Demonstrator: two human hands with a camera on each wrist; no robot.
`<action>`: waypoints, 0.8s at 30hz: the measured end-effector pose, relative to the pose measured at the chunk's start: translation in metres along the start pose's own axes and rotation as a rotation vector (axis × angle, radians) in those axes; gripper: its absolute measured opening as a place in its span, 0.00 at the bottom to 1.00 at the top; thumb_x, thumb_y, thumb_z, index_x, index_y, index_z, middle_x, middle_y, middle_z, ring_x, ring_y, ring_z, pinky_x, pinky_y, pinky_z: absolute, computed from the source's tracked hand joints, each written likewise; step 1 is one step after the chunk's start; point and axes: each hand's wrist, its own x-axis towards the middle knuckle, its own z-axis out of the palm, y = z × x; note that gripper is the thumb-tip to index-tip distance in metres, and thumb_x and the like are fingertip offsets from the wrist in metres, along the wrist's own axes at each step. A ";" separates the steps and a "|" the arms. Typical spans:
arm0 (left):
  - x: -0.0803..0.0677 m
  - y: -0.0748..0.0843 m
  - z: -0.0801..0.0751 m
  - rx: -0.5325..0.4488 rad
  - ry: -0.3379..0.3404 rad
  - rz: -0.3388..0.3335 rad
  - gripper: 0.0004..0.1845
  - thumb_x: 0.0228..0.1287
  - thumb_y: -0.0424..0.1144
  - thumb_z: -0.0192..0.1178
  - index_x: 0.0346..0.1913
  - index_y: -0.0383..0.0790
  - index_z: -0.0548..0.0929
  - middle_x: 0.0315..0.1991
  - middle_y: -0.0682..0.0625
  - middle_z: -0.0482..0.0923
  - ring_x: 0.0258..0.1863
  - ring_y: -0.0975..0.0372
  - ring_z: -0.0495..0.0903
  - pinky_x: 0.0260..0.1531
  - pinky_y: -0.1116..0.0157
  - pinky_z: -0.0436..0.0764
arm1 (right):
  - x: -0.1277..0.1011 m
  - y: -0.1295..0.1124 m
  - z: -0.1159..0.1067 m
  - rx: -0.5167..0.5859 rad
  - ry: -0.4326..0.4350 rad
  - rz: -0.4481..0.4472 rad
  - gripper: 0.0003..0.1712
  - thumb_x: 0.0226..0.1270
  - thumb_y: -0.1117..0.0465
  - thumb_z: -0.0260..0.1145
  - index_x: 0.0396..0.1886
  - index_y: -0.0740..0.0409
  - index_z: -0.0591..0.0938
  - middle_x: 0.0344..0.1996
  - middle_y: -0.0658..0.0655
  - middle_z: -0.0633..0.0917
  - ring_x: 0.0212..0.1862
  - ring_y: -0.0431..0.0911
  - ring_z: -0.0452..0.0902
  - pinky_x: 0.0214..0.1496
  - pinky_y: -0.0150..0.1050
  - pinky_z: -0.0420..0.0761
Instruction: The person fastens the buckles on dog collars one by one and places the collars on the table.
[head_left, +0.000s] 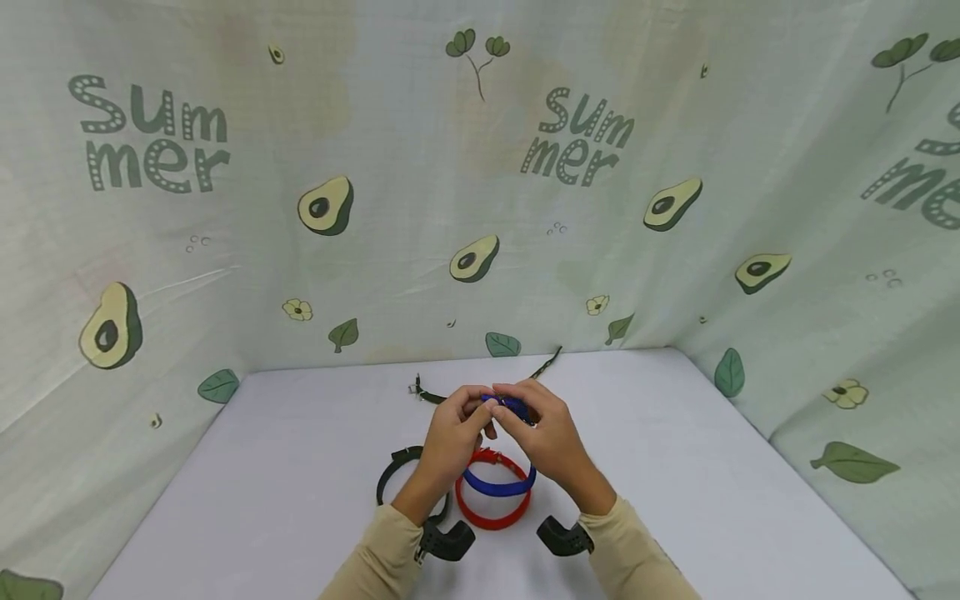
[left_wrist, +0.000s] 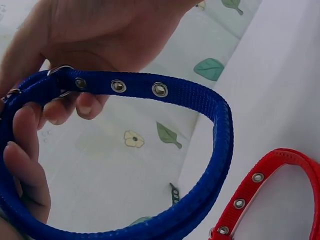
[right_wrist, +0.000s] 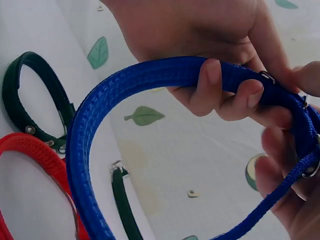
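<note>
You hold the blue woven nylon collar with metal eyelets [head_left: 501, 483] above the table, and both hands pinch it at its buckle end: your left hand [head_left: 453, 433] and your right hand [head_left: 546, 433] meet there with fingers curled round the strap. From this grip the loop hangs down toward you, over the red plastic collar [head_left: 491, 518] lying on the white table [head_left: 675, 467]. The hands are equally near the buckle.

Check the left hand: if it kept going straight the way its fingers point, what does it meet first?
Likely the right hand: the left hand points at it across the blue collar both hands grip, fingertips almost meeting. Depth between them is unclear.
</note>
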 end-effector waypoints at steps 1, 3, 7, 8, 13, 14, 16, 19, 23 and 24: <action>0.000 0.001 0.000 0.012 -0.006 0.009 0.14 0.76 0.41 0.57 0.54 0.35 0.78 0.30 0.46 0.81 0.26 0.58 0.78 0.23 0.68 0.75 | 0.000 0.000 -0.001 0.026 -0.022 0.033 0.17 0.69 0.61 0.69 0.57 0.56 0.84 0.44 0.51 0.82 0.36 0.46 0.79 0.35 0.37 0.83; 0.000 0.002 -0.001 0.017 -0.017 0.017 0.13 0.77 0.40 0.55 0.55 0.35 0.76 0.31 0.46 0.81 0.27 0.56 0.79 0.25 0.68 0.76 | 0.000 0.000 -0.004 0.073 -0.053 0.101 0.17 0.70 0.61 0.69 0.57 0.56 0.83 0.43 0.52 0.82 0.33 0.48 0.80 0.33 0.37 0.83; -0.001 0.003 -0.002 0.000 -0.026 0.013 0.14 0.80 0.39 0.50 0.59 0.33 0.69 0.32 0.45 0.81 0.28 0.55 0.78 0.29 0.68 0.78 | 0.001 0.001 -0.010 0.137 -0.050 0.193 0.15 0.69 0.61 0.69 0.53 0.57 0.81 0.38 0.55 0.83 0.29 0.50 0.80 0.29 0.38 0.83; -0.001 0.003 -0.001 -0.008 -0.030 0.013 0.15 0.80 0.39 0.49 0.60 0.32 0.67 0.33 0.44 0.81 0.28 0.55 0.79 0.30 0.68 0.79 | 0.001 0.002 -0.011 0.144 -0.044 0.202 0.15 0.69 0.61 0.69 0.53 0.57 0.81 0.36 0.55 0.83 0.29 0.49 0.79 0.29 0.38 0.82; -0.001 0.001 0.001 -0.062 -0.025 0.024 0.16 0.81 0.39 0.46 0.61 0.33 0.61 0.41 0.39 0.80 0.33 0.55 0.82 0.35 0.66 0.84 | 0.001 0.008 -0.013 0.160 -0.031 0.197 0.11 0.69 0.62 0.69 0.49 0.57 0.82 0.32 0.59 0.82 0.25 0.47 0.77 0.27 0.38 0.81; -0.001 0.000 0.002 -0.080 -0.021 0.030 0.16 0.82 0.39 0.45 0.61 0.33 0.61 0.43 0.38 0.79 0.35 0.54 0.83 0.36 0.65 0.84 | 0.001 0.009 -0.013 0.163 -0.031 0.193 0.11 0.69 0.62 0.69 0.49 0.57 0.82 0.32 0.59 0.82 0.25 0.48 0.77 0.27 0.38 0.81; -0.002 0.000 0.003 -0.111 -0.008 0.040 0.15 0.82 0.41 0.44 0.61 0.35 0.60 0.47 0.36 0.77 0.39 0.51 0.84 0.37 0.63 0.85 | 0.000 0.011 -0.012 0.166 -0.030 0.194 0.10 0.69 0.63 0.68 0.49 0.58 0.82 0.31 0.59 0.83 0.26 0.49 0.77 0.27 0.38 0.81; -0.002 0.000 0.003 -0.147 0.010 0.064 0.17 0.82 0.43 0.43 0.62 0.36 0.58 0.50 0.35 0.76 0.44 0.48 0.85 0.37 0.60 0.86 | 0.000 0.012 -0.011 0.175 -0.025 0.203 0.10 0.70 0.64 0.67 0.49 0.57 0.82 0.31 0.58 0.83 0.28 0.50 0.78 0.28 0.37 0.81; -0.001 0.001 0.002 -0.177 0.030 0.088 0.19 0.82 0.46 0.43 0.62 0.37 0.57 0.52 0.35 0.77 0.46 0.48 0.85 0.38 0.59 0.86 | 0.001 0.012 -0.011 0.196 -0.016 0.230 0.11 0.70 0.63 0.67 0.50 0.57 0.83 0.31 0.57 0.83 0.29 0.55 0.79 0.28 0.37 0.81; -0.001 0.001 0.002 -0.182 0.033 0.093 0.19 0.82 0.47 0.43 0.62 0.37 0.57 0.52 0.35 0.77 0.46 0.48 0.85 0.39 0.59 0.86 | 0.001 0.012 -0.011 0.202 -0.013 0.238 0.11 0.70 0.63 0.67 0.50 0.57 0.83 0.31 0.58 0.83 0.30 0.58 0.79 0.28 0.37 0.81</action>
